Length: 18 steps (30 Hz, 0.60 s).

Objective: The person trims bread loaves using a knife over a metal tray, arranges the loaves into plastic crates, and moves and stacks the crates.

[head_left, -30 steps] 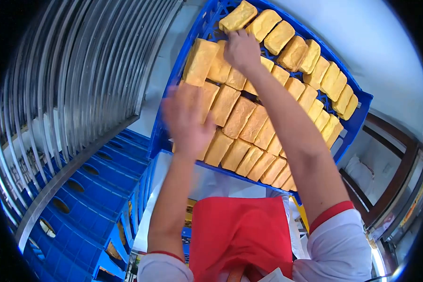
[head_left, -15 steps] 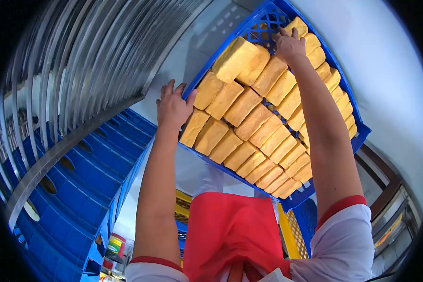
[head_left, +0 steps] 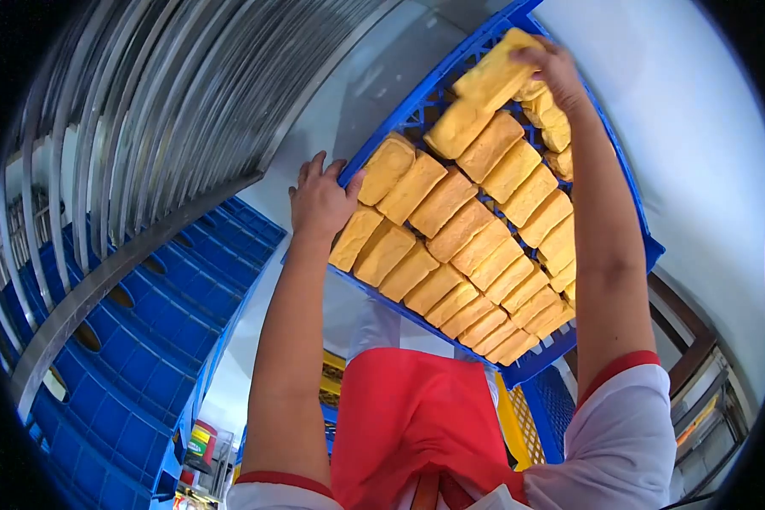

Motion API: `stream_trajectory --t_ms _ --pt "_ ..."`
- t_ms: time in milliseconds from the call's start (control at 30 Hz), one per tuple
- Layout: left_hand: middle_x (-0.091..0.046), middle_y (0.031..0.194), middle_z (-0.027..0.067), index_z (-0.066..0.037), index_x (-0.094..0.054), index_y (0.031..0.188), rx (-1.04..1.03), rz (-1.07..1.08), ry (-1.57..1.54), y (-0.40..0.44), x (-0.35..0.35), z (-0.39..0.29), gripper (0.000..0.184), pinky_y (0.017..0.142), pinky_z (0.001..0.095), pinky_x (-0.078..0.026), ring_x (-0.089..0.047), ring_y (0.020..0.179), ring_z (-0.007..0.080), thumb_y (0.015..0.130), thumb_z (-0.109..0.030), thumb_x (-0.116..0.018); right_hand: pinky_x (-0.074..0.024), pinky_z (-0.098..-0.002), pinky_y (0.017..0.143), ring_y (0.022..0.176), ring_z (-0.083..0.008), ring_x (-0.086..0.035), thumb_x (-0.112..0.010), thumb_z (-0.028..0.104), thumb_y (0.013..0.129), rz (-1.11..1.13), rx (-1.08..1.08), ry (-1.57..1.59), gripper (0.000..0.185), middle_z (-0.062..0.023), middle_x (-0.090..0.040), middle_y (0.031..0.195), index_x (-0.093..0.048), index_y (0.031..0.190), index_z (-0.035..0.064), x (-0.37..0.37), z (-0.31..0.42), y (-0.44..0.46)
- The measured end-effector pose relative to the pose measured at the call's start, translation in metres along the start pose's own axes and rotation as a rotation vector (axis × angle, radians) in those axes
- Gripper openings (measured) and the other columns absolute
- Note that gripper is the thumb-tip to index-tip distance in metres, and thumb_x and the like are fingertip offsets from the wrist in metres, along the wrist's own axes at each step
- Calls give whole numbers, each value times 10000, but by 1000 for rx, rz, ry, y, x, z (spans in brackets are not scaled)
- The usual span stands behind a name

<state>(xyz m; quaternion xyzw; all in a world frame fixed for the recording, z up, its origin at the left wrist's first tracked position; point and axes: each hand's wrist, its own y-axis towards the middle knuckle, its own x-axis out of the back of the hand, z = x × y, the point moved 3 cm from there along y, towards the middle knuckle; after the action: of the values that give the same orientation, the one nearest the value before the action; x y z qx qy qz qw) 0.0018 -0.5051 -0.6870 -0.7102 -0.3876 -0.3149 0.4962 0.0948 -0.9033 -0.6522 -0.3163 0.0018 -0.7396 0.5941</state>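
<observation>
A blue crate [head_left: 425, 85] stands tilted before me, filled with rows of golden-brown bread loaves [head_left: 438, 204]. At its far end my right hand [head_left: 554, 72] is closed around the end of one loaf [head_left: 495, 75], which is slightly blurred and raised over its neighbours. My left hand [head_left: 325, 197] is at the crate's left rim, its thumb over the edge and its fingers on the outer side. Near my right wrist, more loaves [head_left: 552, 127] lie along the right wall, partly hidden by my forearm.
Curved-looking metal rack bars [head_left: 170, 102] rise at the left, above stacked blue crates [head_left: 136, 340]. Yellow crates [head_left: 518, 421] show low beside the red apron [head_left: 416, 399]. A white wall [head_left: 680, 127] is close on the right.
My right hand has gone from reaching over the far loaves to gripping one. The loaf lying on top at the upper left has left that spot. My left hand stays on the rim.
</observation>
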Motion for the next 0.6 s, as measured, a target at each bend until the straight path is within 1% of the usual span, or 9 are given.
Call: stream_trajectory --t_ms 100,167,200,267,367,400,533,567,600 --pt "-418 1442 136 -159 -613 1253 15 2 16 0 2 -2 571 995 645 -368 -362 1345 345 892 -587 -500 -488 -342 840 1042 -244 -601 -739 405 743 1 -74 -88 739 -139 -641 1128 -509 1341 37 15 -24 36" --pt "-410 1448 131 -171 -603 1266 21 3 39 -1 4 -4 569 983 671 -361 -356 1348 345 895 -588 -495 -472 -414 940 1198 -357 -527 -726 467 764 -426 126 -503 857 -236 -492 1342 -378 1415 30 12 -53 56" --pt "-410 1448 131 -171 -603 1266 17 7 43 -1 4 -3 569 983 671 -361 -356 1348 345 895 -588 -495 -433 -458 1006 1276 -433 -435 -711 470 780 -436 123 -609 889 -290 -346 1435 -308 1436 26 1 -44 41" --pt "-413 1447 119 -176 -593 1277 22 8 64 0 4 -3 573 976 684 -356 -348 1353 342 899 -593 -483 -432 -457 1001 1230 -448 -465 -695 406 797 -465 356 -669 794 -293 -366 1417 -358 1411 32 -29 -67 28" --pt "-414 1447 108 -180 -593 1274 -4 -26 82 4 -9 5 572 968 684 -362 -340 1358 338 903 -598 -471 -423 -513 979 1188 -451 -474 -712 276 771 -393 289 -678 708 -266 -351 1438 -417 1378 62 -79 -52 -70" --pt "-414 1447 108 -180 -593 1274 -27 -22 79 5 -8 1 572 968 684 -362 -340 1358 338 903 -598 -471 -424 -524 962 1180 -447 -468 -726 238 749 -410 386 -646 707 -250 -348 1440 -426 1366 66 -93 -56 -108" --pt "-460 1409 129 -154 -612 1241 -31 -70 109 6 -12 9 573 960 642 -391 -399 1311 358 911 -596 -456 -368 -501 1039 1244 -465 -407 -685 144 768 -126 125 -459 643 -286 -355 1418 -430 1346 26 -115 -100 -282" --pt "-490 1378 155 -125 -613 1234 -46 -88 117 6 -11 7 585 970 611 -400 -429 1284 370 916 -589 -455 -427 -530 940 1173 -456 -446 -652 113 762 -111 42 -473 600 -276 -348 1406 -440 1322 64 -115 -115 -331" --pt "-511 1344 185 -91 -612 1225 -108 -113 119 10 -15 12 596 984 574 -400 -445 1262 384 921 -579 -456 -432 -523 949 1167 -468 -459 -640 109 760 -75 -57 -389 567 -283 -367 1390 -461 1295 49 -109 -129 -379"
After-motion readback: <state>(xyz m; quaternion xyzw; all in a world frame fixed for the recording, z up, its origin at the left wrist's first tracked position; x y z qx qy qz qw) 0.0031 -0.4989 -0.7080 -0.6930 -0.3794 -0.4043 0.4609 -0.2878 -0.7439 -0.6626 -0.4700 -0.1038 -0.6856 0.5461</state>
